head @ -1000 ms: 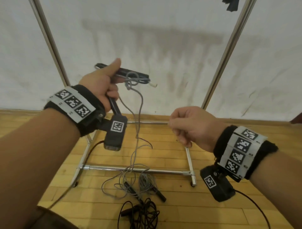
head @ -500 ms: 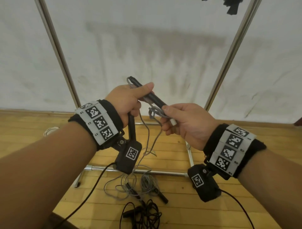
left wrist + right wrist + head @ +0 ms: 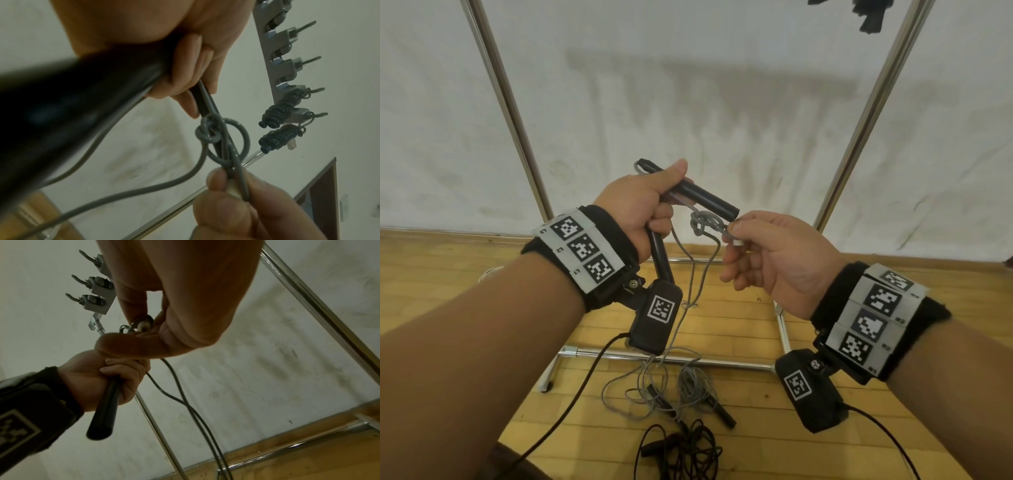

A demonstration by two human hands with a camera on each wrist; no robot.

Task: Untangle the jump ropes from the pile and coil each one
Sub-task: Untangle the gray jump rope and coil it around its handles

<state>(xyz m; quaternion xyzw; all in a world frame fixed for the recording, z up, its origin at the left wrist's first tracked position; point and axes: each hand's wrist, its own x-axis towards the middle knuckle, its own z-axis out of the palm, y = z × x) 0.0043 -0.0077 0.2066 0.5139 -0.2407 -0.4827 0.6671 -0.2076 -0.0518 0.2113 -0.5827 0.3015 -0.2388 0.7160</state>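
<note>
Since a second ago: left hand (image 3: 640, 202), gripping two black cylindrical plastic jump-rope handles (image 3: 709, 202), lowered and brought nearer. Right hand (image 3: 774, 255), then a fist held apart to the right with nothing visibly in it, moved in against the handle tips; now pinching the knotted loops of thin grey rope cord (image 3: 705, 222) beside a small white end cap (image 3: 738, 242).

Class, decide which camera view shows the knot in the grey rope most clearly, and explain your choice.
The left wrist view: the knot fills mid-frame, its loops separately traceable between the left hand and the right hand's fingertips. The head view shows it small and bunched. In the right wrist view the right hand hides nearly all of it.
</note>
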